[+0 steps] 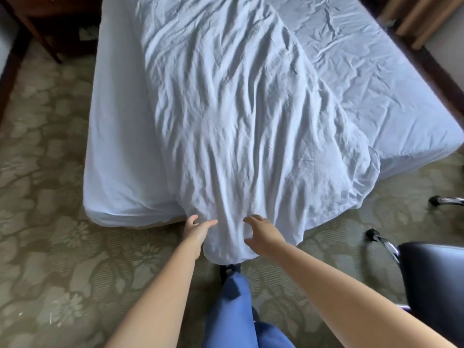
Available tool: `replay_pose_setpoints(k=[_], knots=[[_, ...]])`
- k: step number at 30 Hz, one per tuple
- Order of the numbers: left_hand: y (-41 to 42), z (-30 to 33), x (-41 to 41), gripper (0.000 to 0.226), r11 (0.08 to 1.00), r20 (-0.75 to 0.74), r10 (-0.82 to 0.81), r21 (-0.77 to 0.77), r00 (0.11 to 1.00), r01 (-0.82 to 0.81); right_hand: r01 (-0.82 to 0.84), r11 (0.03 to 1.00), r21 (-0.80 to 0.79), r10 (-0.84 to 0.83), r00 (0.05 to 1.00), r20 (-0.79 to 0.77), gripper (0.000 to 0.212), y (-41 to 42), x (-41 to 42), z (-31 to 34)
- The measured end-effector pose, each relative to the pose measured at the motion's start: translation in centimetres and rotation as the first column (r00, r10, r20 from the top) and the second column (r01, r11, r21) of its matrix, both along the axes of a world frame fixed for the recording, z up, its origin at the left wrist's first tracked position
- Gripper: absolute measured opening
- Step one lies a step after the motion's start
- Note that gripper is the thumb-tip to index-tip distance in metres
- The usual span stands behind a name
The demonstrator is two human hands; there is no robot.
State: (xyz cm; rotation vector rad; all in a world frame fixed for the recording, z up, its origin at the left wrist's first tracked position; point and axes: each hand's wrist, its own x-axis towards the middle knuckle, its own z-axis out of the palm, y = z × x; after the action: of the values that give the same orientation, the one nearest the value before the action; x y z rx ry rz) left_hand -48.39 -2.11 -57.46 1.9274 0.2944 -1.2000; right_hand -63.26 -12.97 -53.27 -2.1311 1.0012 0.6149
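The left hand (198, 229) has its grip spread: the fingers are straight and lie against the left side of the hanging fold of the loose sheet (238, 121), the thumb lifted apart from them. The right hand (263, 234) is just to the right, its grip also spread, with the fingers apart and bent over the cloth. It pinches nothing that can be seen, and blur hides whether the fingertips touch the sheet. Both forearms reach in from the near edge.

The loose sheet, pale and heavily creased, runs from the far end of the bed (118, 146) down its middle. It spills over the near corner, where its bunched end hangs between the two hands, just above the floor. To its right a wide flap drapes off the near side of the bed.

Below the hands are a blue trouser leg (233, 310) and a dark shoe (227, 270) on the patterned carpet (50, 222). A dark chair (434, 285) with chrome legs stands near right, and dark wooden furniture (50, 21) stands far left.
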Motion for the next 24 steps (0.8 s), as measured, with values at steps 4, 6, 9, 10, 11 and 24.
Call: replay_pose_setpoints(k=[4, 6, 9, 10, 11, 24], knots=[[-4.1, -1.2, -0.5, 0.059, 0.986, 0.005, -0.163, 0.043, 0.987, 0.163, 0.017, 0.999, -0.050, -0.023, 0.994, -0.109, 0.056, -4.2, -0.9, -0.5], [-6.5, -1.2, -1.4, 0.050, 0.956, 0.038, -0.294, 0.021, 0.955, 0.293, 0.035, 0.995, -0.089, -0.045, 0.993, -0.109, 0.056, -5.8, -1.1, -0.6], [-9.8, -0.8, -3.1, 0.048, 0.895, 0.099, -0.440, -0.035, 0.893, 0.445, 0.055, 0.993, -0.108, -0.067, 0.992, -0.107, 0.055, -7.3, -1.9, -0.6], [-10.8, -0.6, -3.7, 0.047, 0.876, 0.115, -0.474, -0.043, 0.873, 0.481, 0.042, 0.993, -0.113, -0.055, 0.992, -0.114, 0.055, -7.9, -2.3, -0.6], [-11.7, -0.3, -4.2, 0.046, 0.857, 0.124, -0.506, -0.042, 0.854, 0.513, 0.034, 0.992, -0.120, -0.048, 0.992, -0.119, 0.055, -8.5, -2.7, -0.5], [-24.0, 0.7, -13.2, 0.070, 0.789, 0.224, -0.611, 0.088, 0.759, 0.608, -0.027, 0.961, -0.275, 0.039, 0.998, 0.040, 0.063, -22.5, -10.9, -0.7]])
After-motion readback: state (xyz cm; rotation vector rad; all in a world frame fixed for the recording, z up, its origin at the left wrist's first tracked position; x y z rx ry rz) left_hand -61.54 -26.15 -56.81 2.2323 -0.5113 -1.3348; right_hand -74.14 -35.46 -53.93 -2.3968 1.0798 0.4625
